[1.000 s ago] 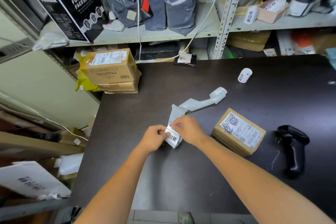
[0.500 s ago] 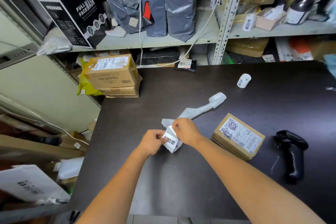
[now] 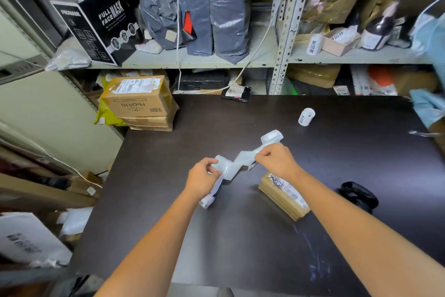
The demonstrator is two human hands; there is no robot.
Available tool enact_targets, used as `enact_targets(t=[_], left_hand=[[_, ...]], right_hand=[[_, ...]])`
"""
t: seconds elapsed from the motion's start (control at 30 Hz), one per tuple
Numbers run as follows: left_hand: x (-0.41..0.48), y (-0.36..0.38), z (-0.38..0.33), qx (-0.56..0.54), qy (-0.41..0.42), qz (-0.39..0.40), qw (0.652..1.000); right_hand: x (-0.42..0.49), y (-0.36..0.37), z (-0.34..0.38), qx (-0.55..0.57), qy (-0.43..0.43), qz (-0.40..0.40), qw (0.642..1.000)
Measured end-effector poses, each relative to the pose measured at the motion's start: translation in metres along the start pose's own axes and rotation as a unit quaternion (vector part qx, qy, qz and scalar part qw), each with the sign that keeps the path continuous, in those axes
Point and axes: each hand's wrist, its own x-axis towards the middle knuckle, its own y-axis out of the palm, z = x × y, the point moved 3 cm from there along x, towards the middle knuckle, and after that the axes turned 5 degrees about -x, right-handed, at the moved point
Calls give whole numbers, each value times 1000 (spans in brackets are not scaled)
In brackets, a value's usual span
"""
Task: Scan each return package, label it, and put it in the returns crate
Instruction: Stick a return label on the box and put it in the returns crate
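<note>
A white strip of label backing (image 3: 240, 160) stretches between my two hands above the dark table (image 3: 240, 236). My left hand (image 3: 203, 180) pinches its near end, from which a printed label piece (image 3: 209, 199) hangs down. My right hand (image 3: 277, 160) pinches the strip further along, and the strip's curled far end (image 3: 272, 137) rests past it. A small cardboard package (image 3: 284, 196) with a printed shipping label lies on the table just right of my hands, partly hidden by my right forearm. A black handheld scanner (image 3: 358, 196) lies to its right.
A white label roll (image 3: 306, 116) stands further back on the table. Stacked cardboard boxes (image 3: 138, 101) sit at the table's back left corner. Metal shelving (image 3: 284, 31) behind holds grey mailer bags (image 3: 228, 24), boxes and another label roll (image 3: 314, 44). Cartons clutter the floor at left.
My hands have moved apart and lifted, pulling the backing strip out between them. The label piece now hangs below my left hand. The camera has tilted up a little.
</note>
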Motion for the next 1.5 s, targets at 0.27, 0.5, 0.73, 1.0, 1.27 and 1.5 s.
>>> enact_targets(t=[0.27, 0.5, 0.73, 1.0, 1.27, 1.5], left_hand=[[-13, 103, -20, 23, -31, 72, 997], [-20, 148, -19, 11, -70, 82, 994], [-25, 152, -22, -28, -79, 39, 996], [-22, 151, -19, -41, -80, 48, 995], [-19, 149, -18, -42, -90, 62, 993], [-17, 150, -18, -87, -147, 81, 982]], right_hand=[[3, -54, -71, 8, 25, 48, 999], [18, -53, -110, -30, 19, 97, 995], [28, -41, -115, -72, 0, 85, 994], [28, -39, -107, -138, -17, 70, 988], [19, -44, -94, -238, -30, 59, 969], [27, -59, -135, -162, 46, 96, 981]])
